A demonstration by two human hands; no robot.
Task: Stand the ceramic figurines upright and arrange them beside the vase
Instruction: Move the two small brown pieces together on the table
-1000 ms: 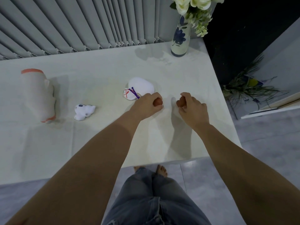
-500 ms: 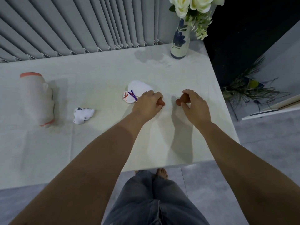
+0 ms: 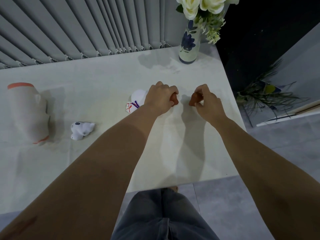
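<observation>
My left hand (image 3: 160,99) is closed around a small brown figurine (image 3: 174,99), of which only one end shows. My right hand (image 3: 207,103) pinches a second small brown figurine (image 3: 193,99) just above the white table (image 3: 103,80). A white figurine with red and purple marks (image 3: 136,101) lies on its side behind my left hand. A small white figurine with dark eyes (image 3: 81,129) lies toppled further left. A large pale figurine with orange trim (image 3: 28,111) lies on its side at the far left. The blue-flowered vase (image 3: 189,44) with white roses stands at the table's far right corner.
Grey vertical blinds (image 3: 86,28) hang along the table's far edge. The table's right edge drops to a grey floor, where a green plant (image 3: 265,96) lies beside a white panel. My legs in jeans (image 3: 161,217) show below the near edge.
Both hands have moved away from me toward the vase, each carrying its brown figurine. The right hand's figurine now shows more, lifted off the table.
</observation>
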